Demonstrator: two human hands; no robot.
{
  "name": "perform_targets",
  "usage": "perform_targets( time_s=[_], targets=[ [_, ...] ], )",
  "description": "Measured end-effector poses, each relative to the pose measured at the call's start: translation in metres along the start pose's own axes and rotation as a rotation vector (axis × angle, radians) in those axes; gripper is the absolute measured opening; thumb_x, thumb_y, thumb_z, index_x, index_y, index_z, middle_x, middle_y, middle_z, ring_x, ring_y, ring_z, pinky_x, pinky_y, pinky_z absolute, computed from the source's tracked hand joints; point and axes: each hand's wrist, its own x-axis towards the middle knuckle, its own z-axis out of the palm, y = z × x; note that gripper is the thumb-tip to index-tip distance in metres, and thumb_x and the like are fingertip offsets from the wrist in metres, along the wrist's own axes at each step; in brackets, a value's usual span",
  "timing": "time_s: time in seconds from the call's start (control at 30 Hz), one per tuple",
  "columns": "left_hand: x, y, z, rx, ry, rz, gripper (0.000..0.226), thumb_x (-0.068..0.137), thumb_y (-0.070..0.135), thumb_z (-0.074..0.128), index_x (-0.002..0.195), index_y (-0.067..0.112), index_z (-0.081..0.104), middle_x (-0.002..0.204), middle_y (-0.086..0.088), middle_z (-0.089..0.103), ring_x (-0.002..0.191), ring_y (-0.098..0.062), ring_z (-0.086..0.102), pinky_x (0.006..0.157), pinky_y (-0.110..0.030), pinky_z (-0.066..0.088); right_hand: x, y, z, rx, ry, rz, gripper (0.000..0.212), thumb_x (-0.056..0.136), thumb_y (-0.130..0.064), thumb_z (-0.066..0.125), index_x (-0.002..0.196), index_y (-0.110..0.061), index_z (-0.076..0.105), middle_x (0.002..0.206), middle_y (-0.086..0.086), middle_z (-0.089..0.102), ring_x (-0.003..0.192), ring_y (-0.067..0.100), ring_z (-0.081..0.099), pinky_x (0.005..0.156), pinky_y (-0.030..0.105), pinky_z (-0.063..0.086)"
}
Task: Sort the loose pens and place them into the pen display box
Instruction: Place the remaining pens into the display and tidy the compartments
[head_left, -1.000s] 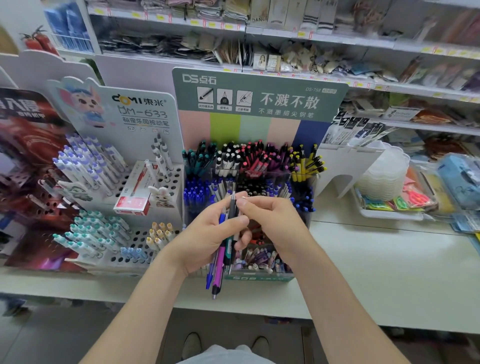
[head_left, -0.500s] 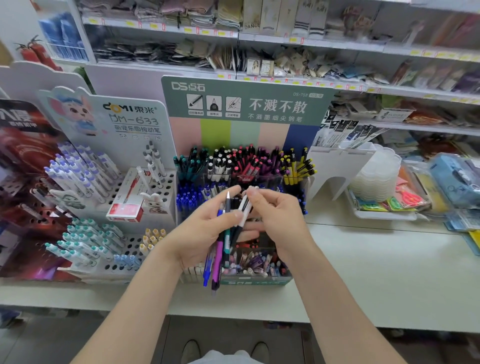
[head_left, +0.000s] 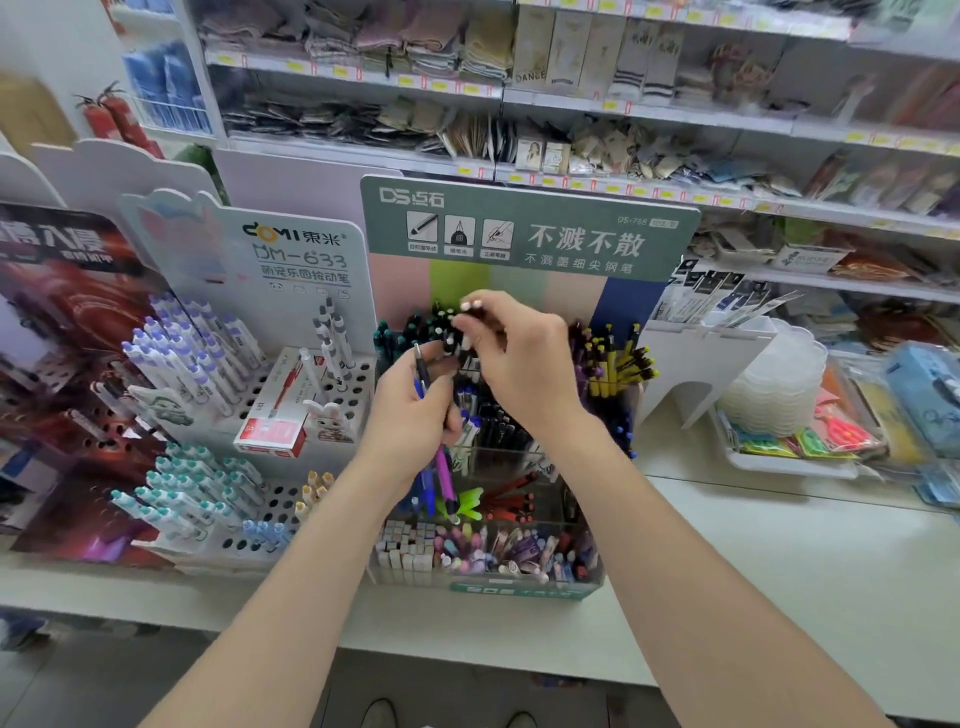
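Loose pens (head_left: 443, 470), a mixed fistful of blue, purple and dark plastic barrels, sit in my left hand (head_left: 410, 421), whose fingers curl round them. Their long axis runs nearly upright, tips pointing down toward me over the middle tiers of the stepped clear-plastic pen display box with a green header card (head_left: 519, 590). The box stands on the white counter (head_left: 779, 571), directly ahead of both hands. My right hand (head_left: 524, 364) is raised just above and beyond the left, thumb and fingertips pinching what looks like one dark pen with a pale end (head_left: 451, 340), though my fingers hide most of it. That pen hangs right at the back row, beside the teal and black pens (head_left: 410, 332) standing there. So the right hand is nearer to the slot. I judge the next move is a short push down and away, keeping the barrel in line with its upright neighbours and choosing the compartment of matching colour.
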Motion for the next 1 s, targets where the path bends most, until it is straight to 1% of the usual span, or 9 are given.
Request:
perform_targets(
  time_s=[0.17, 0.23, 0.37, 0.47, 0.57, 0.7, 0.8, 0.9, 1.0],
  targets=[
    [0.009, 0.009, -0.004, -0.017, 0.028, 0.032, 0.024, 0.111, 0.012, 0.051, 0.131, 0.022, 0.062, 0.090, -0.011, 0.067, 0.053, -0.016, 0.050, 0.051, -0.031, 0.044, 0.030, 0.011, -0.003, -0.135, -0.052, 0.077, 0.014, 0.104, -0.022, 0.066, 0.106, -0.009, 0.071, 0.080, 0.003, 0.072, 0.069, 0.025, 0.064, 0.065, 0.040, 0.048],
    [0.009, 0.010, -0.008, -0.100, 0.085, -0.002, 0.020, 0.112, 0.012, 0.051, 0.126, 0.019, 0.063, 0.100, -0.012, 0.072, 0.051, -0.014, 0.046, 0.049, -0.028, 0.041, 0.033, 0.010, -0.006, -0.115, -0.114, 0.051, 0.013, 0.105, -0.021, 0.065, 0.106, -0.009, 0.070, 0.078, -0.001, 0.069, 0.067, 0.020, 0.058, 0.063, 0.036, 0.044],
    [0.006, 0.005, -0.010, -0.242, 0.137, -0.112, 0.017, 0.111, 0.008, 0.049, 0.122, 0.011, 0.062, 0.098, -0.014, 0.071, 0.049, -0.013, 0.044, 0.046, -0.026, 0.038, 0.028, 0.012, -0.001, -0.097, -0.291, 0.051, 0.013, 0.103, -0.021, 0.067, 0.108, -0.011, 0.072, 0.075, -0.008, 0.064, 0.061, 0.006, 0.053, 0.063, 0.026, 0.045],
    [0.003, 0.003, -0.010, -0.372, 0.132, -0.190, 0.020, 0.108, 0.001, 0.046, 0.123, 0.005, 0.060, 0.091, -0.015, 0.065, 0.048, -0.013, 0.041, 0.043, -0.026, 0.033, 0.024, 0.014, 0.011, -0.197, -0.319, 0.049, 0.020, 0.099, -0.022, 0.070, 0.117, -0.014, 0.072, 0.092, 0.003, 0.076, 0.082, 0.024, 0.067, 0.080, 0.041, 0.056],
    [-0.002, 0.003, -0.012, -0.527, 0.077, -0.221, 0.031, 0.100, -0.001, 0.041, 0.124, 0.002, 0.059, 0.084, -0.012, 0.061, 0.050, -0.014, 0.039, 0.043, -0.027, 0.032, 0.020, 0.012, 0.015, -0.170, -0.280, 0.072, 0.033, 0.095, -0.009, 0.069, 0.127, -0.016, 0.069, 0.105, 0.006, 0.079, 0.097, 0.031, 0.073, 0.087, 0.045, 0.058],
    [-0.005, 0.003, -0.016, -0.710, 0.026, -0.239, 0.035, 0.095, 0.003, 0.033, 0.122, 0.004, 0.056, 0.080, -0.011, 0.060, 0.052, -0.016, 0.038, 0.044, -0.027, 0.034, 0.003, 0.015, 0.017, -0.462, -0.317, -0.065, 0.030, 0.104, -0.022, 0.055, 0.124, -0.023, 0.077, 0.113, 0.001, 0.079, 0.101, 0.035, 0.058, 0.084, 0.048, 0.047],
    [-0.005, 0.003, -0.016, -0.774, 0.042, -0.227, 0.035, 0.098, 0.000, 0.031, 0.124, 0.005, 0.054, 0.080, -0.009, 0.060, 0.054, -0.016, 0.040, 0.046, -0.027, 0.037, -0.018, 0.000, 0.014, -0.505, -0.231, -0.088, 0.033, 0.104, -0.026, 0.051, 0.129, -0.019, 0.071, 0.130, 0.004, 0.063, 0.109, 0.030, 0.048, 0.088, 0.045, 0.039],
    [-0.006, 0.003, -0.013, -0.855, 0.106, -0.180, 0.035, 0.101, -0.004, 0.029, 0.124, 0.004, 0.054, 0.083, -0.010, 0.062, 0.057, -0.017, 0.045, 0.051, -0.029, 0.043, -0.048, -0.027, 0.003, -0.185, -0.102, 0.099, 0.011, 0.100, -0.017, 0.059, 0.107, -0.016, 0.068, 0.106, 0.000, 0.063, 0.097, 0.022, 0.057, 0.085, 0.039, 0.047],
    [-0.006, -0.001, -0.011, -0.842, 0.193, -0.116, 0.038, 0.100, -0.009, 0.026, 0.122, 0.004, 0.054, 0.082, -0.009, 0.062, 0.061, -0.018, 0.048, 0.058, -0.033, 0.044, -0.074, -0.053, -0.014, 0.224, -0.274, 0.593, 0.011, 0.101, -0.033, 0.065, 0.096, -0.023, 0.065, 0.079, -0.005, 0.071, 0.070, 0.013, 0.069, 0.065, 0.034, 0.056]
  ],
)
